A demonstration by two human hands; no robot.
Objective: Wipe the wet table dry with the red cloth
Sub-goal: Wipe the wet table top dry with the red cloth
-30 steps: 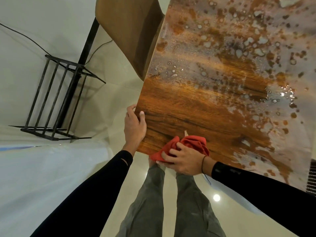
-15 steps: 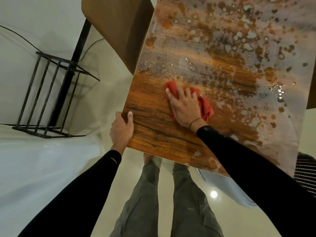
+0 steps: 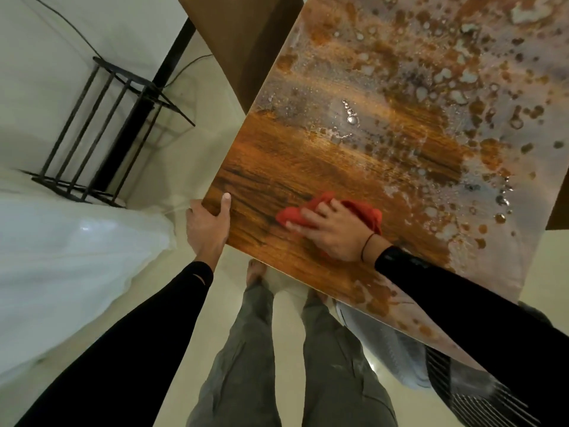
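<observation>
On table [image 3: 308, 155]: right hand [image 3: 335, 234] flat on red cloth [image 3: 366, 211]; left hand [image 3: 207, 228] grips corner.

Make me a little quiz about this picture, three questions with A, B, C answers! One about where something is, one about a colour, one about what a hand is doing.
1. Where does the cloth lie?
A. on the floor
B. on the table, near its front left corner
C. on the black rack

2. What colour is the cloth?
A. red
B. blue
C. white

3. What is the left hand doing?
A. hanging free
B. pressing the cloth
C. gripping the table's edge

Answers: 1 B, the cloth sits on the table under the right hand. 2 A, it shows plainly red. 3 C, the thumb lies on top and the palm wraps the edge.
</observation>
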